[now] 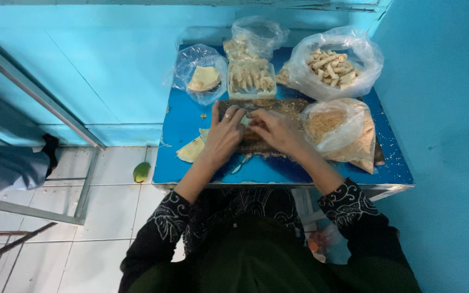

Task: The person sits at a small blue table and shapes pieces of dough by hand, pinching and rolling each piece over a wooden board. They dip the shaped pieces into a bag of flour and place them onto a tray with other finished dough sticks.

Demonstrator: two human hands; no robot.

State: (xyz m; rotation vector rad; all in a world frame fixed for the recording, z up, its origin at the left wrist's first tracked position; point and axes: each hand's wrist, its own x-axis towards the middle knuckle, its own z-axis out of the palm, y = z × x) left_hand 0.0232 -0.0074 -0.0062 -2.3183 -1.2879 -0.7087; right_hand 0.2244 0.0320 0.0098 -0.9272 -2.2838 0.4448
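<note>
- The left hand (223,134), a ring on one finger, and the right hand (278,132) both press down on a pale roll (247,122), fingers curled over it in a loose grasp rather than a clenched grip; how firmly they hold it I cannot tell.
- The roll sits in the crumb tray (261,108) at the middle of the blue tabletop (278,171).
- At 8 o'clock from the hands, loose wrapper pieces (192,149) lie near the tabletop's edge; a sweep of the left forearm could knock them to the floor.
- At 3 o'clock, an open bag of crumbs (338,130) slumps against the tray; a nudge from the right elbow could likely tip it and spill more crumbs.
- At 11 o'clock, a bag of flat wrappers (204,78).
- At 12 o'clock, a clear tub of rolls (251,78).
- At 1 o'clock, a bag of finished rolls (332,66), open at the top.
- Pressing too hard might split the roll's thin skin.
</note>
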